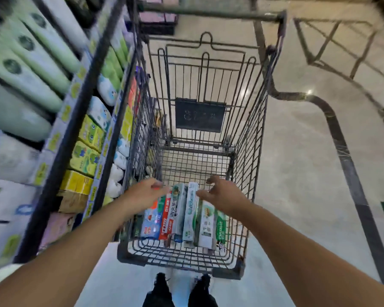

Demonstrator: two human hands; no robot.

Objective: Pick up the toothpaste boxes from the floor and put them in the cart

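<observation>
A dark wire shopping cart [249, 151] stands right in front of me. Several toothpaste boxes lie side by side on its bottom near my end: a blue one [150, 220], a red one [166, 218], a grey-green one [179, 207], a white-teal one [190, 213], a white-green one [207, 227] and a green one [220, 227]. My left hand [145, 192] hovers over the left boxes with its fingertips by the grey-green box's far end. My right hand [223, 194] hovers over the right boxes, fingers loosely curled, thumb near the white-teal box. Neither hand grips anything.
Store shelves [53, 111] packed with tubes and boxed goods run close along the cart's left side. Glossy beige floor [304, 169] with a dark stripe [346, 165] lies to the right. Another wire frame [341, 52] is at the top right. My shoes [162, 282] are just behind the cart.
</observation>
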